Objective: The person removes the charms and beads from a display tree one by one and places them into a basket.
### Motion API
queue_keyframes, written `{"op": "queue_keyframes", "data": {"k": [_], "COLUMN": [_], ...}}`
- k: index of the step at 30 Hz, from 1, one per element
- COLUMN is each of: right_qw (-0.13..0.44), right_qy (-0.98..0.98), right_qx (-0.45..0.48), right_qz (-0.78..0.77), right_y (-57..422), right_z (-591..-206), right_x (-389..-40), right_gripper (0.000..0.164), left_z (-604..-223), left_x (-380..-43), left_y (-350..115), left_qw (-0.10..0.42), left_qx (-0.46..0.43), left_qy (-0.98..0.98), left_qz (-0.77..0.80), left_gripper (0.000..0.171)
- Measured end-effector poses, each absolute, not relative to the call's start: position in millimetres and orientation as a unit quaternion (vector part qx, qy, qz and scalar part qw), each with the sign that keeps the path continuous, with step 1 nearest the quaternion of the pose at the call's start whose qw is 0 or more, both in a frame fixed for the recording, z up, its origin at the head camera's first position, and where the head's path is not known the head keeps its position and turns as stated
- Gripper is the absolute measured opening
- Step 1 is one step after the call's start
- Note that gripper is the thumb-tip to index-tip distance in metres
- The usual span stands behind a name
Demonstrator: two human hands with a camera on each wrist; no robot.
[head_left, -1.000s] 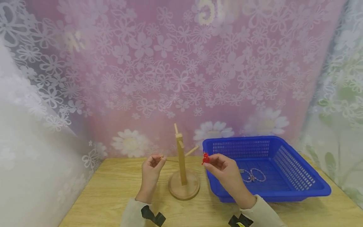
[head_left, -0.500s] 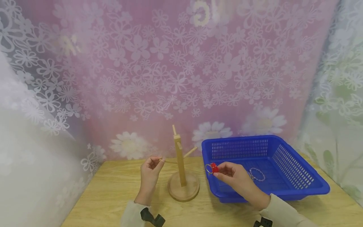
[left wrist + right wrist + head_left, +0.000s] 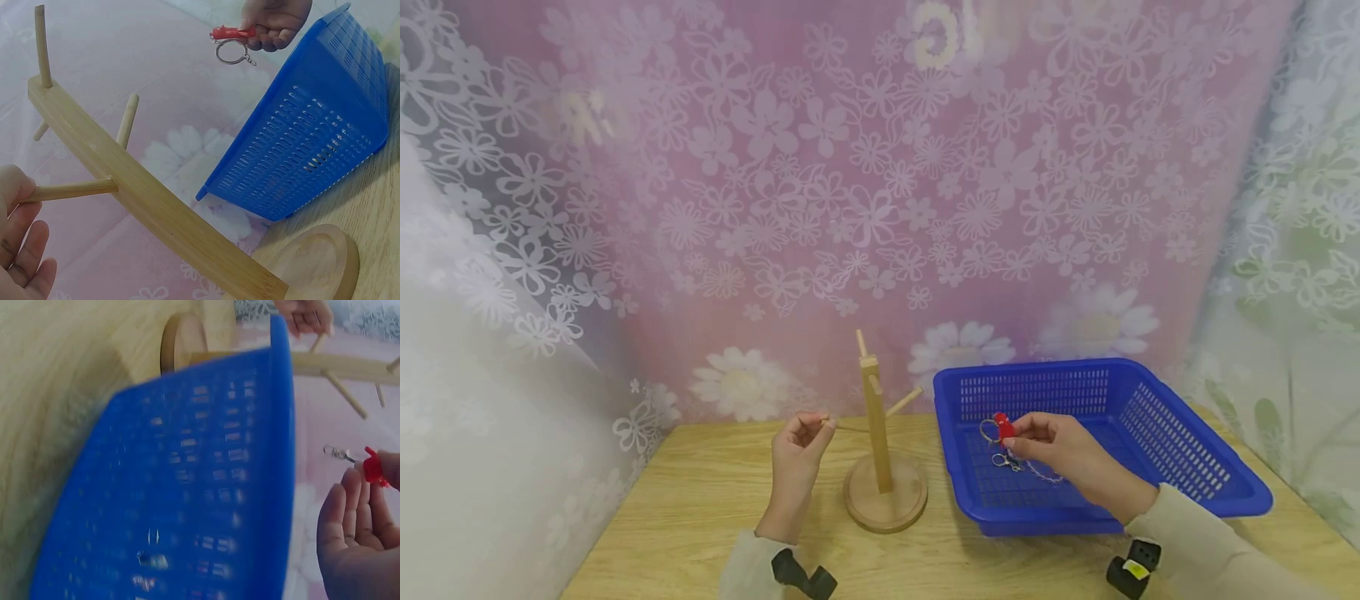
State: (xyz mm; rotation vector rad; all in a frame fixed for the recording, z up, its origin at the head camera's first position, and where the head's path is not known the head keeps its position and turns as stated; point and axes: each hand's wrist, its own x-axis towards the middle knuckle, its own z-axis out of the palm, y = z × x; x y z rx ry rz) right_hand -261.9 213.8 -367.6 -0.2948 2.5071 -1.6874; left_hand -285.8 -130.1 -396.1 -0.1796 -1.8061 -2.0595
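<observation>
My left hand (image 3: 796, 458) pinches the tip of a thin peg (image 3: 75, 189) on a wooden stand (image 3: 878, 433), which has a round base and several pegs. Over the blue basket (image 3: 1105, 510), my right hand (image 3: 1071, 457) holds a red keychain (image 3: 1003, 426) between thumb and fingers. A metal split ring (image 3: 232, 52) and short chain hang from it in the left wrist view. Inside the basket a pale beaded loop (image 3: 1045, 475) shows, partly hidden by the right hand. A small metal clasp (image 3: 1006, 461) appears below the keychain.
The basket has perforated sides and stands right of the wooden stand, close to its base. Both are on a wood-grain table (image 3: 670, 517). A pink flowered curtain (image 3: 820, 250) hangs behind, with paler fabric at both sides.
My right hand has carried the red keychain rightward, away from the stand and over the basket. The left hand keeps its pinch on the peg.
</observation>
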Motion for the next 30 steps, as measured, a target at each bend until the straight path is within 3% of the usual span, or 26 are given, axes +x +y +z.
{"op": "queue_keyframes", "data": {"k": [12, 30], "right_qw": [0.058, 0.075], "right_qy": [0.854, 0.879], "right_qx": [-0.143, -0.139], "right_qz": [-0.496, -0.45], "right_y": [237.6, 265.9], "right_z": [-352.7, -339.8], "right_x": [-282.6, -321.7], "right_gripper": [0.029, 0.038], "left_z": [-412.3, -412.3], "left_x": [-292.2, -296.6], "left_y": [-135.4, -132.2], "left_qw": [0.21, 0.22], "left_qx": [-0.057, -0.067], "left_qy": [-0.64, -0.64], "left_qz": [-0.737, -0.733], "left_gripper": [0.013, 0.013]}}
